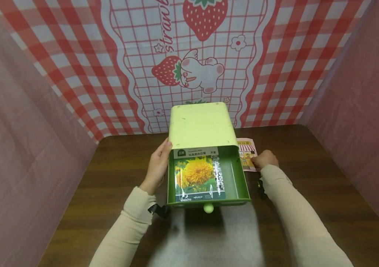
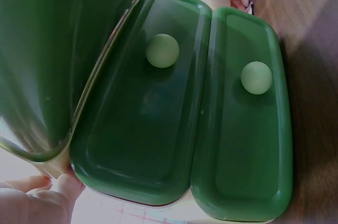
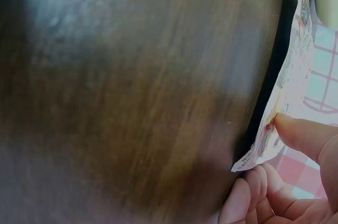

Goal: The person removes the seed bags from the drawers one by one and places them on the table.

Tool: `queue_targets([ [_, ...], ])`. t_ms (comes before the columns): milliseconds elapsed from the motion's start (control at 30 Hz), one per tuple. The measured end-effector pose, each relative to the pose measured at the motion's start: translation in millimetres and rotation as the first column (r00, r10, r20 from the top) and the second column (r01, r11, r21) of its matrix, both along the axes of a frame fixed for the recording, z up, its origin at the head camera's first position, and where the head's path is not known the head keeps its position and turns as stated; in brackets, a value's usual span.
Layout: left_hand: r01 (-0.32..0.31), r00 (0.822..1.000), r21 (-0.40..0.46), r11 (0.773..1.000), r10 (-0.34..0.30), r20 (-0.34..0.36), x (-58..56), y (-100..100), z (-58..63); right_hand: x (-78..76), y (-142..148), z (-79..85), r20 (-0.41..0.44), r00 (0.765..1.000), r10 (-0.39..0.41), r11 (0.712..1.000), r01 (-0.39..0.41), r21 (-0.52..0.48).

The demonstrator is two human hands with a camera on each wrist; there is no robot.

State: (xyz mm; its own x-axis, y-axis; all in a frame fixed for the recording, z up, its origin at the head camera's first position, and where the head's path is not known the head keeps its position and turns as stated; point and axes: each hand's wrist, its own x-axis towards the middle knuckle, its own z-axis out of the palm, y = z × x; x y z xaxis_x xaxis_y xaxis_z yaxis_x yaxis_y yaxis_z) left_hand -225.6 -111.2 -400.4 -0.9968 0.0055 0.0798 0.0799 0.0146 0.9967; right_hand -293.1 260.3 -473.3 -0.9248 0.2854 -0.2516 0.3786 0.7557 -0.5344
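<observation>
While the left hand (image 1: 156, 166) rests fairly straight fingers against the side of the green drawer box (image 1: 202, 124), the right hand (image 1: 266, 160) pinches a pink packet (image 1: 247, 152) just right of the box, which partly covers it. A flower packet (image 1: 197, 173) lies in the pulled-out top drawer (image 1: 232, 181). The pink packet's visible length runs front to back, printed top toward the checked cloth (image 1: 286, 74).

The cabinet (image 1: 202, 124) stands on the table (image 1: 309, 174), a seed packet (image 1: 196, 176) in its top drawer (image 1: 232, 181), a bag (image 1: 246, 149) at its right, a cloth (image 1: 282, 74) behind.
</observation>
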Motion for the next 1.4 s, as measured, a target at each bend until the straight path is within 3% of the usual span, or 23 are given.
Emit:
queue_targets([
  [333, 0.011, 1.0, 0.008, 1.0, -0.011, -0.002, 1.2, 0, 1.6, 1.7, -1, 6.5, -0.029, 0.999, 0.031, 0.999, -0.031, -0.017],
  [467, 0.003, 1.0, 0.006, 1.0, -0.003, -0.003, 1.0, 0, 2.1, 1.7, -7, 23.7, -0.123, 0.991, 0.058, 0.994, -0.068, -0.083],
  [600, 0.002, 1.0, 0.002, 1.0, -0.002, -0.006, 0.0, 0, 1.4, 5.9, -17, 53.2, -0.234, 0.97, 0.071, 0.979, -0.113, -0.172],
  [900, 0.004, 1.0, -0.014, 1.0, -0.004, -0.014, -0.2, 0, -0.1, 34.0, -35, 119.9, -0.402, 0.901, 0.164, 0.94, -0.266, -0.211],
  [1100, 0.005, 1.0, -0.014, 1.0, -0.005, -0.01, 0.1, 0, 0.5, 60.6, -48, 148.8, -0.482, 0.841, 0.244, 0.906, -0.375, -0.195],
  [1200, 0.006, 1.0, -0.007, 1.0, -0.006, -0.007, 0.3, 0, 0.6, 75.2, -57, 158.4, -0.525, 0.803, 0.282, 0.892, -0.421, -0.164],
  [1400, 0.002, 1.0, -0.009, 1.0, -0.002, -0.004, 1.9, 0, 2.1, 102.9, -77, 168.2, -0.595, 0.701, 0.392, 0.856, -0.515, -0.042],
])
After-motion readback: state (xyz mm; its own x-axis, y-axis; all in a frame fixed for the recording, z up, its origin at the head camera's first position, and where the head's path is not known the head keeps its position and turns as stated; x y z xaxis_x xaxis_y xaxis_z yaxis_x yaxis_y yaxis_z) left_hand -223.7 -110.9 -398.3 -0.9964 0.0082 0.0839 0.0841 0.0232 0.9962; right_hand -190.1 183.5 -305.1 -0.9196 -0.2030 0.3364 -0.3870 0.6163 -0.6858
